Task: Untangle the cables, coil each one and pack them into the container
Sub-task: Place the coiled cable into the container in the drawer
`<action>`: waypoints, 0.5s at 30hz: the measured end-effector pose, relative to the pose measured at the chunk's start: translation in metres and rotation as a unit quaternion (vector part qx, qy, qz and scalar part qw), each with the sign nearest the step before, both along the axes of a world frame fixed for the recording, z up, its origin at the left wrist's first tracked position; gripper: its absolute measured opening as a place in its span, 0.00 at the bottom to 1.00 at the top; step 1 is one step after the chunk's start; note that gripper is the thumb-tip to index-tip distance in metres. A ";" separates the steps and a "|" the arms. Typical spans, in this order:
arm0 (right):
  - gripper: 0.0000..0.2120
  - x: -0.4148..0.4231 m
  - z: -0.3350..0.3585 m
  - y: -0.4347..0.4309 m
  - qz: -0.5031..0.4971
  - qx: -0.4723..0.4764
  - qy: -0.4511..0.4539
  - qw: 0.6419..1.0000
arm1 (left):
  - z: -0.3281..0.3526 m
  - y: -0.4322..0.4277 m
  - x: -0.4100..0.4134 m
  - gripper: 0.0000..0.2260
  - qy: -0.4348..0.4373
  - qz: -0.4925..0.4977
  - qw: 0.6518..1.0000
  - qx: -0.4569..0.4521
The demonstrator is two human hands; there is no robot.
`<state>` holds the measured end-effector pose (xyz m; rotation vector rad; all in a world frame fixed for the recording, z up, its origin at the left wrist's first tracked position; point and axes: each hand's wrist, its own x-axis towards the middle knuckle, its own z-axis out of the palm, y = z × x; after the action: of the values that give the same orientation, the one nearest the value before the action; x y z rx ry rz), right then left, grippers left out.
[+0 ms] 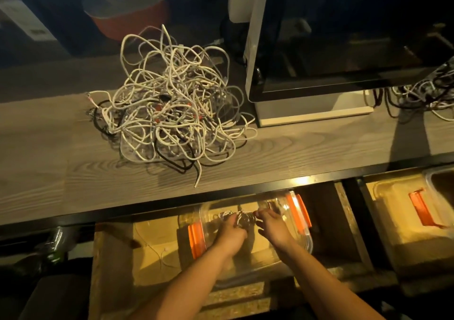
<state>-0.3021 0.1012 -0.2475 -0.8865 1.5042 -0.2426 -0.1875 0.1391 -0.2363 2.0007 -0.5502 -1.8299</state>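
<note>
Currently | lower centre: our left hand [231,232] grasps the coiled cable [242,217] inside the container [307,239] | our right hand [272,226] pinches it | tangled cables [172,105] lie upper centre.

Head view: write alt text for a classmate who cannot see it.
Inside a clear container with orange clips, the left hand holds a coiled cable, the right hand touching it. Above, a large tangle of white and black cables lies on the table.

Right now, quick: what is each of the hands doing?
Left hand: grips the coiled white cable bundle inside the clear plastic container.
Right hand: at the same bundle; grip cannot be told.
</note>
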 end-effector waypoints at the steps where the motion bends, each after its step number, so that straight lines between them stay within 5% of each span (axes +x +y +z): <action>1: 0.12 -0.001 0.004 -0.001 0.029 -0.010 0.011 0.999 | 0.006 -0.001 0.001 0.26 -0.005 -0.007 1.000 -0.011; 7: 0.06 -0.006 0.067 -0.011 0.186 -0.142 0.076 0.969 | 0.038 0.010 0.016 0.24 -0.013 -0.070 0.995 -0.074; 15: 0.06 0.057 0.142 -0.056 0.310 -0.350 0.127 0.875 | 0.080 0.007 0.064 0.13 -0.025 -0.061 0.990 -0.125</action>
<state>-0.2452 0.0451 -0.1058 -1.9997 1.2813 -0.1974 -0.1233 0.1465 -0.1568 1.8842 -0.8891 -1.6855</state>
